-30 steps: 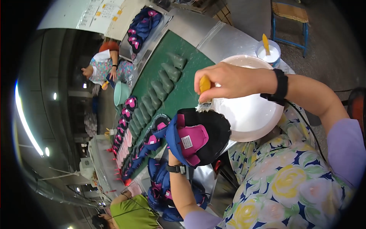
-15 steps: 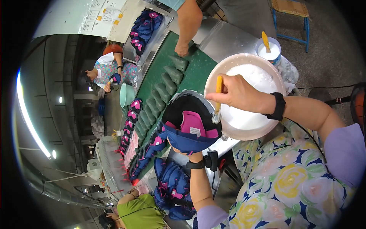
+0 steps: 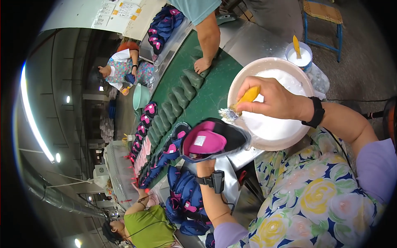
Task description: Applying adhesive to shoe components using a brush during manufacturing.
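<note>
My left hand (image 3: 206, 167) grips a navy-and-black shoe upper (image 3: 213, 142) from below, most of its fingers hidden behind it. The upper is tilted, its pink inside and white label facing up. In my closed right hand (image 3: 271, 101) is a brush (image 3: 249, 96) with a thick yellow handle. The white-coated bristles hang just above the upper's far edge, seemingly apart from it. Beneath my right hand stands a wide pale pink basin (image 3: 307, 78) of white liquid.
Shoe lasts (image 3: 180, 97) line a green conveyor belt (image 3: 221, 78), where a co-worker's hand (image 3: 202, 65) touches one. More uppers (image 3: 186, 192) are piled left of my left forearm. A small bucket (image 3: 304, 66) with another brush stands behind the basin. A stool (image 3: 322, 11) is at far right.
The shoe upper has turned and tipped over in my left hand. My right hand has swung the brush from upright to slanting, its bristles now further left. The co-worker's hand has moved nearer along the belt.
</note>
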